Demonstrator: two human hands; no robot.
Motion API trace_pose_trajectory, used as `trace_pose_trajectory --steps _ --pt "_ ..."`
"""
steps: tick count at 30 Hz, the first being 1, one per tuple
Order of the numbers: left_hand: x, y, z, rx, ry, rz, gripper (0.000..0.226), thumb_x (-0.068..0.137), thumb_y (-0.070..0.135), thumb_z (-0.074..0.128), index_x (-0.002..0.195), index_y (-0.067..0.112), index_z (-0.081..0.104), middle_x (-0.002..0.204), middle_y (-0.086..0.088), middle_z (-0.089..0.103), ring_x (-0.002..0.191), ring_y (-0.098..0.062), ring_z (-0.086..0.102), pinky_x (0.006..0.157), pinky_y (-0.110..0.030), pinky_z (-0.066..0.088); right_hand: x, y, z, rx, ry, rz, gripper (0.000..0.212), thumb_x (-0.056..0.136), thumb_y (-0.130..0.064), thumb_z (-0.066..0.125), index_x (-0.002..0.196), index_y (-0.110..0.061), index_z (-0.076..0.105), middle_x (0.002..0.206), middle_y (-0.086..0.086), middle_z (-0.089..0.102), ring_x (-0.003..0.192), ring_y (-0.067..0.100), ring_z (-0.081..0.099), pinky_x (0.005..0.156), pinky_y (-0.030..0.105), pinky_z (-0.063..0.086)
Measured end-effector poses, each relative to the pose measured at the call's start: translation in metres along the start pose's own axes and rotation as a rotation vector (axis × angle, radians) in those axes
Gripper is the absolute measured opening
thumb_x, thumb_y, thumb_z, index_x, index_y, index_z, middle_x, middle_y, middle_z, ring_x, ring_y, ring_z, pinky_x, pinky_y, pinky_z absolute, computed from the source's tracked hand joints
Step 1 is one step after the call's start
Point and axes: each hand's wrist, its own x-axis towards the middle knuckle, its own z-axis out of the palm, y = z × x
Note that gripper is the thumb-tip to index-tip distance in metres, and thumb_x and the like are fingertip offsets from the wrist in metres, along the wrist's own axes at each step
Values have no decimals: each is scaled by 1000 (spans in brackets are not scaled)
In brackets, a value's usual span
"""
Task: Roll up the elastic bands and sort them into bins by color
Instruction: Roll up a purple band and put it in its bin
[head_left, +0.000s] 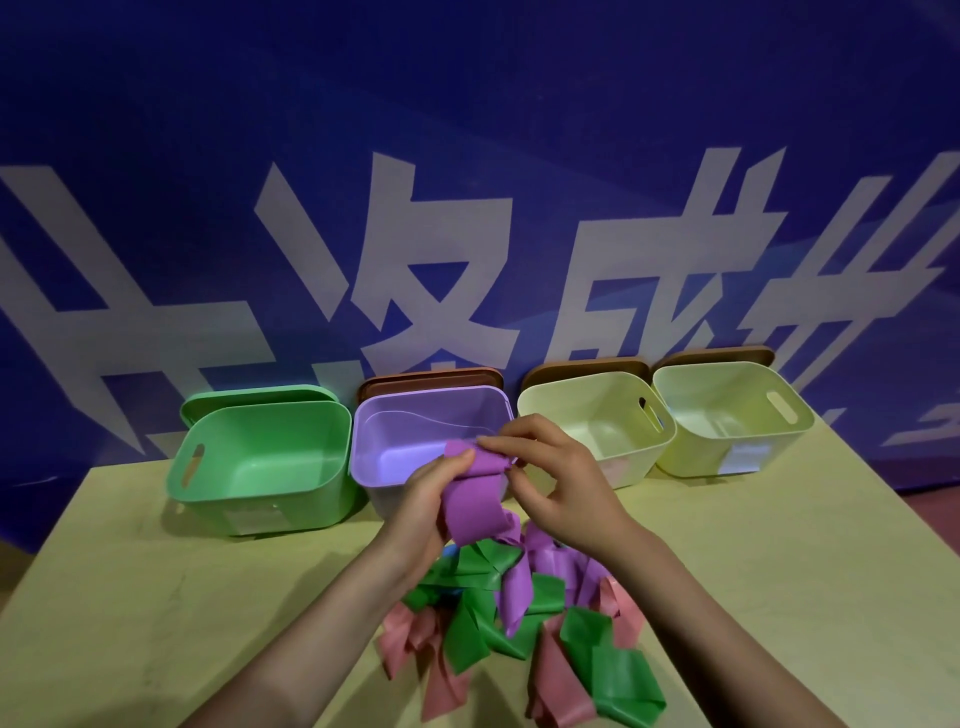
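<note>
A purple elastic band (475, 499) is held up in front of the purple bin (395, 436). My left hand (428, 499) grips its rolled top end from the left, and my right hand (561, 478) pinches the same roll from the right. The band's tail hangs down to a tangled pile of green bands (480, 629), pink bands (441, 670) and purple bands (550, 564) on the table. A green bin (208, 467) stands left of the purple one. Two pale yellow bins stand to the right, the nearer yellow bin (649, 452) and the far yellow bin (779, 447). All the bins look empty.
The yellow-green table (156, 597) ends against a blue banner wall with large white characters. Lids lean behind the bins: a green lid (249, 397) and brown lids (431, 375). The table's left edge runs diagonally at the lower left.
</note>
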Motion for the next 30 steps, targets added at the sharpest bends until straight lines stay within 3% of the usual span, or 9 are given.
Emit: trace_pose_trajectory --steps 5,7,9,12,17,22,24,27,30 --pt "3 -1 -7 121 42 95 23 92 10 52 108 4 66 104 -17 70 92 -26 64 76 -32 51 -1 -8 2 358 24 311 44 86 -32 44 124 -18 62 109 -5 62 102 10 58 90 25 46" --pt "2 -2 -8 177 0 131 26 91 11 54 112 4 65 109 -18 69 96 -27 65 83 -35 51 2 -9 3 401 38 455 44 89 -45 48 125 -23 60 103 -11 63 93 5 58 89 27 47" --pt "0 -2 -8 225 -20 151 28 88 14 56 112 5 65 108 -18 70 96 -27 66 86 -38 50 4 -9 3 388 -11 520 37 92 -40 52 123 -22 62 90 -8 62 79 3 55 80 28 48" --pt "-1 -1 -7 303 -9 195 19 92 9 53 103 13 68 94 -7 73 86 -18 67 75 -26 53 5 -11 8 412 -92 508 19 93 -23 59 105 -12 68 69 7 55 61 12 49 62 30 43" --pt "-5 0 -4 471 83 289 21 98 15 47 88 21 65 78 6 68 71 -6 63 62 -13 47 5 -13 14 455 -59 539 5 92 -13 62 87 -12 64 65 12 53 57 17 51 57 29 44" --pt "-2 -3 -4 571 96 398 22 99 15 46 97 0 61 83 -15 65 71 -13 55 63 -19 44 1 -15 20 466 -1 522 16 90 -18 62 81 -6 59 63 13 50 58 12 47 57 29 39" --pt "-1 -4 -4 566 91 410 22 99 15 47 97 0 62 87 -20 66 73 -14 57 65 -23 45 -2 -15 22 435 24 488 23 85 -30 60 80 -7 58 66 19 52 61 14 48 59 32 39" --pt "-4 -5 -1 499 89 359 20 98 14 48 93 10 66 82 -7 68 71 -8 59 65 -19 46 -3 -16 21 385 59 457 19 85 -29 58 78 -11 58 63 9 51 60 10 45 58 29 38" --pt "-3 -4 4 271 77 210 22 91 24 55 101 10 69 97 -16 71 90 -25 64 81 -36 50 -3 -11 22 295 104 418 19 83 -36 58 80 -18 63 65 5 55 61 20 49 60 37 43"
